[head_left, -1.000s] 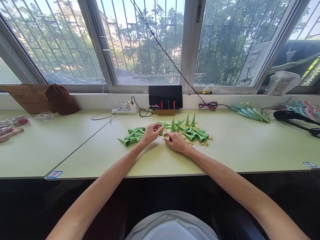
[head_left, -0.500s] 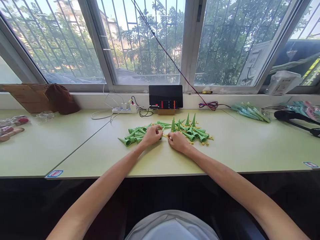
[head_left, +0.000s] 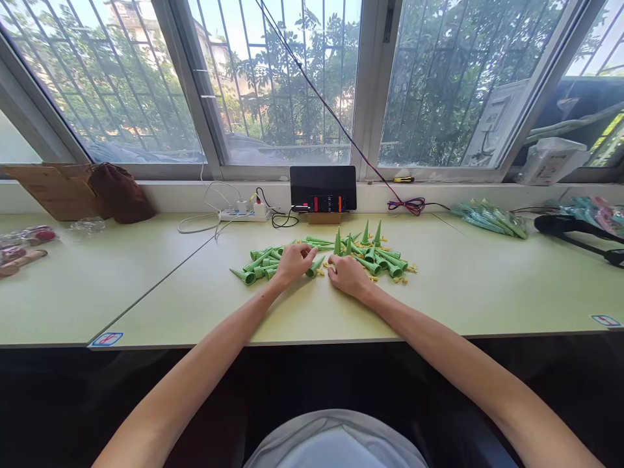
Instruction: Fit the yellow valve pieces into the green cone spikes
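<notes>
My left hand [head_left: 296, 261] is closed, its thumb and fingers around a ribbed green plastic cone [head_left: 314, 267]. That cone is tilted, with its wide end toward me and its tip pointing up and right. Just to the right, my right hand [head_left: 348, 274] rests low over the table with its fingers pinched together; what they hold is hidden. A small yellow piece [head_left: 320, 272] lies between the hands. Behind and right of my right hand is a heap of green cones [head_left: 383, 259], several standing tip up, with small yellow pieces [head_left: 397, 280] among them. More green cones [head_left: 263, 263] lie left of my left hand.
A black tablet [head_left: 323, 175] with a phone [head_left: 326, 204] before it stands at the windowsill. Left of it are a power strip [head_left: 244, 214] and cables. Bagged cones [head_left: 489, 218] and a black strap-like object [head_left: 580, 234] lie right. A brown bag [head_left: 119, 193] stands left.
The cone at my left hand has tipped to the right and shows more. A yellow piece between the hands is lower now. My right fingertips have drawn slightly away.
</notes>
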Demonstrator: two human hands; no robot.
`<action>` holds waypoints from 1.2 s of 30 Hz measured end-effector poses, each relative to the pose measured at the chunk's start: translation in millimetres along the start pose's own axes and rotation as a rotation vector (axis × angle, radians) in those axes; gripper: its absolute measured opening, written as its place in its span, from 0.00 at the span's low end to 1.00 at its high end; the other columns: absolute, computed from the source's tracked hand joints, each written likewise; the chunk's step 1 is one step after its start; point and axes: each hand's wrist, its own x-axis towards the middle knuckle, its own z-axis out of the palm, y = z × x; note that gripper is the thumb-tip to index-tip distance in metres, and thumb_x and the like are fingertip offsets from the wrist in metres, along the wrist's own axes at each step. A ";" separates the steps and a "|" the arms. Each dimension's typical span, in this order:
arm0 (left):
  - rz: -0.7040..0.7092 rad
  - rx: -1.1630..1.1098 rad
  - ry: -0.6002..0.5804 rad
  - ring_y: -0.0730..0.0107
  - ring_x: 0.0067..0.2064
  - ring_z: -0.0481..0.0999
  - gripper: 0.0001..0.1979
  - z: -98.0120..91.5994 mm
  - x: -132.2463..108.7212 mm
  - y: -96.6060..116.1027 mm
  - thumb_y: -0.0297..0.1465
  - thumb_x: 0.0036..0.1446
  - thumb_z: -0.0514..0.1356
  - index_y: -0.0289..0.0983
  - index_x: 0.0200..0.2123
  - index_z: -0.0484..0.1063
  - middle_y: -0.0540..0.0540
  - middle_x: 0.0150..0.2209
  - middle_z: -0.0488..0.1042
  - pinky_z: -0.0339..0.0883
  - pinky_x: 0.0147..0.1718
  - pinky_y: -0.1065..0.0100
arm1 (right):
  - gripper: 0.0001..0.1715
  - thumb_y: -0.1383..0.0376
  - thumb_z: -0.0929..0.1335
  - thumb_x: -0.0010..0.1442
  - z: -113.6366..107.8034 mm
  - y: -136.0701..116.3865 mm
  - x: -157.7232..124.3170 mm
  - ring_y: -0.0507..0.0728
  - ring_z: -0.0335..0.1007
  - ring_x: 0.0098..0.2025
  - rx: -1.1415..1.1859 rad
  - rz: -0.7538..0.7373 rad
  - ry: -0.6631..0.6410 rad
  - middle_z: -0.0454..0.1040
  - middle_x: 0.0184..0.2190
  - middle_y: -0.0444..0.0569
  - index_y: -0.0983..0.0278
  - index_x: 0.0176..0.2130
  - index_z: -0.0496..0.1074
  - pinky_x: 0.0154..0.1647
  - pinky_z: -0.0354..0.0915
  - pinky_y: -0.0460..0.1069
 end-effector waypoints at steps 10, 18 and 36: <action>0.033 -0.016 0.070 0.74 0.22 0.55 0.21 -4.3 -1.5 9.8 0.38 0.60 0.54 0.36 0.16 0.64 0.53 0.16 0.58 0.52 0.27 0.69 | 0.13 0.65 0.62 0.66 0.1 0.5 -0.1 0.61 0.76 0.36 -0.005 -0.014 0.030 0.79 0.35 0.56 0.65 0.45 0.73 0.32 0.57 0.49; 0.048 -0.022 0.070 0.75 0.22 0.54 0.21 -2.6 -1.2 8.5 0.37 0.60 0.54 0.36 0.16 0.61 0.54 0.16 0.58 0.52 0.27 0.69 | 0.12 0.65 0.62 0.67 -0.9 -0.1 -1.2 0.59 0.75 0.34 -0.007 -0.011 0.017 0.79 0.34 0.54 0.65 0.45 0.72 0.32 0.56 0.48; 0.077 -0.039 0.065 0.75 0.21 0.53 0.21 -1.0 -1.9 9.1 0.36 0.59 0.55 0.37 0.16 0.58 0.54 0.15 0.56 0.51 0.26 0.68 | 0.11 0.64 0.62 0.67 2.1 2.5 0.4 0.61 0.76 0.39 -0.056 -0.010 -0.019 0.79 0.37 0.55 0.64 0.44 0.72 0.36 0.61 0.49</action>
